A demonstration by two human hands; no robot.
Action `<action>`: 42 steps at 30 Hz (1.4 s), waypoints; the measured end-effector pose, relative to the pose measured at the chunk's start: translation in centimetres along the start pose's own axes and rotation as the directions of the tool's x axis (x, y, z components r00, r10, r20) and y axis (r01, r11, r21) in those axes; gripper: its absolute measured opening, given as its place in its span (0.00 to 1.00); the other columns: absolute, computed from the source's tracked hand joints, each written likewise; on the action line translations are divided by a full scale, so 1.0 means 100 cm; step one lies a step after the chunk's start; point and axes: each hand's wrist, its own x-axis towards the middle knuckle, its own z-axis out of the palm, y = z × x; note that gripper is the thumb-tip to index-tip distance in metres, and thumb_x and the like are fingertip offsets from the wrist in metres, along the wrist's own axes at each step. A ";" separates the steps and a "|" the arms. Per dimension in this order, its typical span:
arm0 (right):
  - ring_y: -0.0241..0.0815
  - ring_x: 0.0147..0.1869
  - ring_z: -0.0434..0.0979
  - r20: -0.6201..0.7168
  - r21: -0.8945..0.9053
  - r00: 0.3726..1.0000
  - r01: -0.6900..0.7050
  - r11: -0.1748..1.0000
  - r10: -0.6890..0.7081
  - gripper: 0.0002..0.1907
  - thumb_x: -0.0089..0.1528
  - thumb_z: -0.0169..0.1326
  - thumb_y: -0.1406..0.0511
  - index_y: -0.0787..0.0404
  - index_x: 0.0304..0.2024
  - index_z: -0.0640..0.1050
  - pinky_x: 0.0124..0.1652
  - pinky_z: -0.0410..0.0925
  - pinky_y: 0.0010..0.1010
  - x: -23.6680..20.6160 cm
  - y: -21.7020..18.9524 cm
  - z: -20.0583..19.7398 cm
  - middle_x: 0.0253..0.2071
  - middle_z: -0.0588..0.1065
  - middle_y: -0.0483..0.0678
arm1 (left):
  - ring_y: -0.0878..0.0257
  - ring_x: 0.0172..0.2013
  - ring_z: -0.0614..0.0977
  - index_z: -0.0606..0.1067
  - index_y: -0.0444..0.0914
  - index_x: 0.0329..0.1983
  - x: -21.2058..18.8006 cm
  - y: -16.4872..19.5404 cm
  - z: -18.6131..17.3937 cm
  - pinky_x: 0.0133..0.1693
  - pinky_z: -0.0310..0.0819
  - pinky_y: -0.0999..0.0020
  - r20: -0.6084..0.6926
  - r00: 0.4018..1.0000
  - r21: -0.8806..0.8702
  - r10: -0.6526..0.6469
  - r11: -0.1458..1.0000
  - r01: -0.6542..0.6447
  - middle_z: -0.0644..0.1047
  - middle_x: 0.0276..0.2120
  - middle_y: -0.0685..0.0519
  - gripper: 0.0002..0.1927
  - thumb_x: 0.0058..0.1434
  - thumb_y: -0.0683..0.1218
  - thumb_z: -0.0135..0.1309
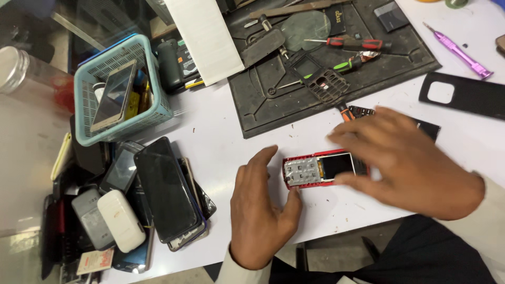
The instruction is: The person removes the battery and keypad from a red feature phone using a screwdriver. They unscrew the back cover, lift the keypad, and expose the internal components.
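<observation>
A small red phone (pixel 321 169) with its front cover off lies flat on the white table (pixel 221 142), close to the table's near edge. Its bare key pad and little dark screen face up.

The left hand (pixel 260 215) rests on the table just left of the phone. Its fingers are loosely spread, with the thumb tip touching the phone's lower left corner and a finger up by the top left corner. It braces the phone but does not wrap around it.

The right hand (pixel 410 163) hangs over the phone's right end, palm down and fingers spread wide. It is blurry, so it is hard to tell if the fingertips touch the phone. It grips nothing that shows.

Behind the phone there is a strip of bare table, then the front edge of a black work mat (pixel 258 113). On the mat lie a black phone cover (pixel 321 79), screwdrivers (pixel 357 44) and a round lens (pixel 305 23). To the left, a heap of old phones (pixel 165 192) sits near the left hand, with a blue basket (pixel 118 89) behind the heap. To the far right lie a black back cover (pixel 465 94) and a purple tool (pixel 458 51), well apart from the hands
</observation>
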 end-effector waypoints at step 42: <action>0.54 0.62 0.74 0.128 -0.056 0.988 -0.082 0.995 0.088 0.31 0.50 0.62 0.58 0.62 0.54 0.74 0.60 0.66 0.48 -0.011 0.007 0.008 0.56 0.75 0.56 | 0.50 0.47 0.79 0.78 0.34 0.39 -0.036 0.007 0.005 0.47 0.75 0.57 -0.043 0.972 -0.162 -0.230 0.962 0.221 0.80 0.44 0.45 0.11 0.53 0.41 0.62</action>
